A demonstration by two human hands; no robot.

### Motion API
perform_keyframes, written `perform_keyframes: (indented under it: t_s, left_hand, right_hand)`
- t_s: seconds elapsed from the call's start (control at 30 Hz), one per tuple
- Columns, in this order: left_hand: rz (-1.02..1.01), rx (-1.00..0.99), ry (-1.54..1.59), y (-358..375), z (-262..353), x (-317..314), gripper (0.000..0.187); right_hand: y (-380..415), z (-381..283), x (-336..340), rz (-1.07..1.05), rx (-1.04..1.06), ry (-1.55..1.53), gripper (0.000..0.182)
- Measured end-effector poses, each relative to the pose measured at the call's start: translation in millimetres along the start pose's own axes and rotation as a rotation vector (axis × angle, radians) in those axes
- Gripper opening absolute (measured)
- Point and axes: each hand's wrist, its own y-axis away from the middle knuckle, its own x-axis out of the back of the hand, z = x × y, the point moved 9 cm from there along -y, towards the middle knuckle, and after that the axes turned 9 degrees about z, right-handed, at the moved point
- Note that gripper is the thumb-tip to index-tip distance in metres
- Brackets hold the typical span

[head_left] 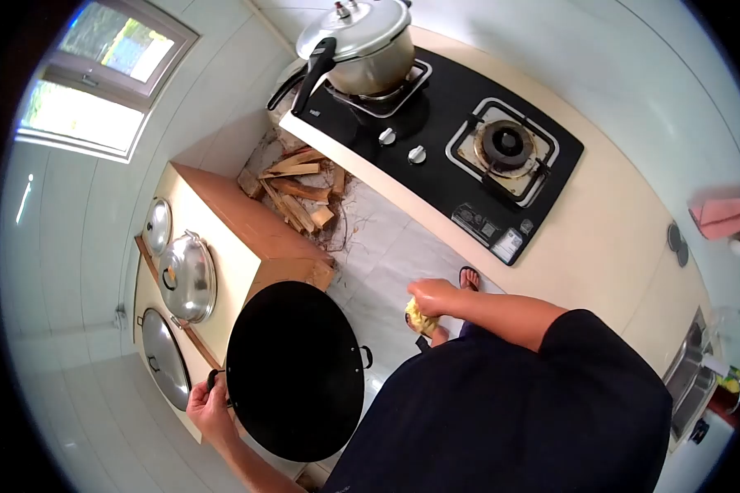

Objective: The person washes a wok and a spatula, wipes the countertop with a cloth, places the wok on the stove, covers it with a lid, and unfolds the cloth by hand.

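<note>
A round silver metal pressure cooker (374, 67) stands on the left of a flat black hob (423, 177). Split brown firewood (298, 193) lies between it and a boxy beige ledge (230, 267). A domed silver metal lid (191, 283) sits on the ledge, left of a round black wok (296, 370).

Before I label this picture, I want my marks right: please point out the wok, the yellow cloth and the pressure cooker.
Wok (294, 371): head view, middle of its black inside.
Yellow cloth (419, 317): head view, its exposed crumpled part.
Pressure cooker (376, 67): head view, its metal side.
</note>
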Motion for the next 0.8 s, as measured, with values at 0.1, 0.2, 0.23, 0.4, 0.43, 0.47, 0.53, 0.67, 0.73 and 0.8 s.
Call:
perform_keyframes:
  t_s: [0.1, 0.2, 0.23, 0.4, 0.43, 0.47, 0.53, 0.67, 0.73, 0.8]
  left_hand:
    - [-0.008, -0.112, 0.013, 10, 55, 0, 0.007]
    - [0.019, -0.266, 0.095, 9, 107, 25, 0.012]
    - [-0.011, -0.306, 0.095, 6, 123, 34, 0.013]
    - [0.159, -0.317, 0.316, -27, 170, 94, 0.024]
    - [0.086, -0.321, 0.343, -42, 172, 105, 0.025]
    - [0.01, -0.324, 0.369, -50, 173, 107, 0.027]
    - [0.075, -0.301, 0.37, -56, 173, 104, 0.029]
    - [0.108, -0.1, 0.358, -83, 135, 59, 0.032]
    - [0.014, 0.062, 0.403, -93, 94, 7, 0.029]
    - [-0.156, 0.205, 0.466, -91, 61, -67, 0.025]
  right_hand:
    - [-3, -14, 11, 0.099, 0.082, -0.09, 0.04]
    - [-30, -6, -20, -0.062, -0.001, -0.215, 0.044]
    - [-39, -3, -33, -0.114, -0.05, -0.234, 0.046]
    - [-32, -58, 28, -0.119, -0.127, -1.239, 0.046]
    - [-30, -75, 52, -0.127, -0.036, -1.455, 0.035]
    - [-29, -75, 74, -0.036, -0.016, -1.563, 0.032]
    - [-26, -67, 113, 0.087, 0.044, -1.625, 0.027]
    - [-9, -25, 203, 0.292, 0.098, -1.176, 0.022]
    - [25, 6, 268, 0.499, 0.057, -0.858, 0.027]
    - [56, 47, 314, 0.57, 0.013, -1.032, 0.035]
